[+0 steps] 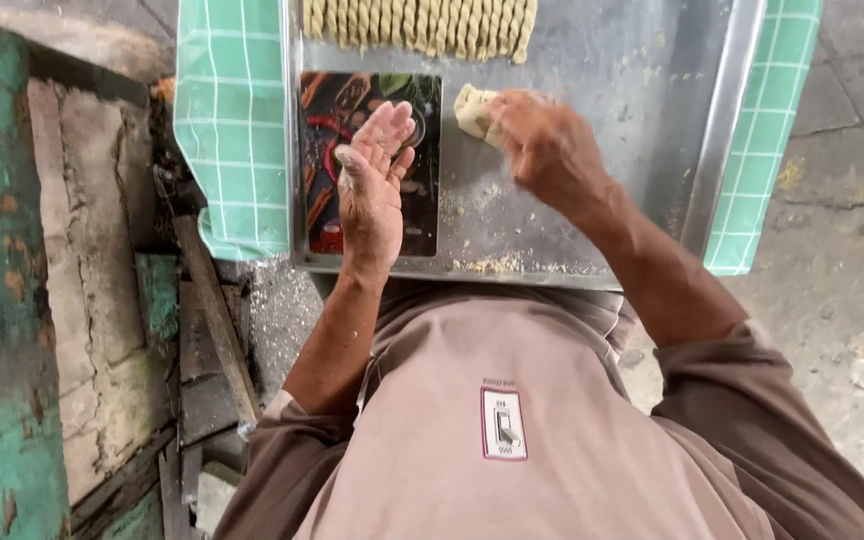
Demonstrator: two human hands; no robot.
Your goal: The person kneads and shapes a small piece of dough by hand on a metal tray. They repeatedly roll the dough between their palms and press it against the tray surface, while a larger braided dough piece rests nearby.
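The right hand (542,140) is motion-blurred — hiding part of the dough lump (474,108) — twisted dough sticks (417,25) run off the top edge

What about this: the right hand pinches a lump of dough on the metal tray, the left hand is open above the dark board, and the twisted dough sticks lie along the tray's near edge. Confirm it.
Wrong in one respect. The head view shows the twisted dough sticks along the far edge of the metal tray. The rest stands: right hand pinches the dough lump, left hand open above the dark board.

Green checked cloth (232,120), both upper sides of frame. Row of twisted dough sticks (417,25), top centre. Cracked teal-painted wall (2,300), left. Grey paved floor (842,250), right.
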